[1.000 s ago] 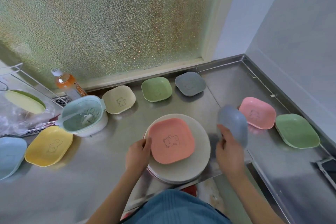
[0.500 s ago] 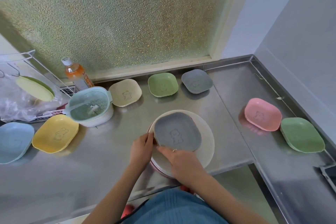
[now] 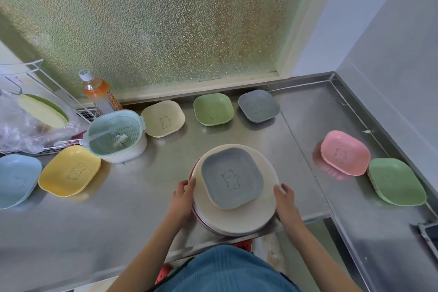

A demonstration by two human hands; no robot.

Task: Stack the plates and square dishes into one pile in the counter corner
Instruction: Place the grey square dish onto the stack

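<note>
Shifting off the grey dish, right hand is joining left hand, fingers clamping the plate pile at lower centre, risking dish sliding if tilting.

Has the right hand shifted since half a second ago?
Yes. The right hand left the near edge of the grey square dish and went to the right rim of the round plate stack, gripping it.

A grey square dish with a bear drawing sits flat atop a pile of round cream plates at the counter's front edge.
</note>
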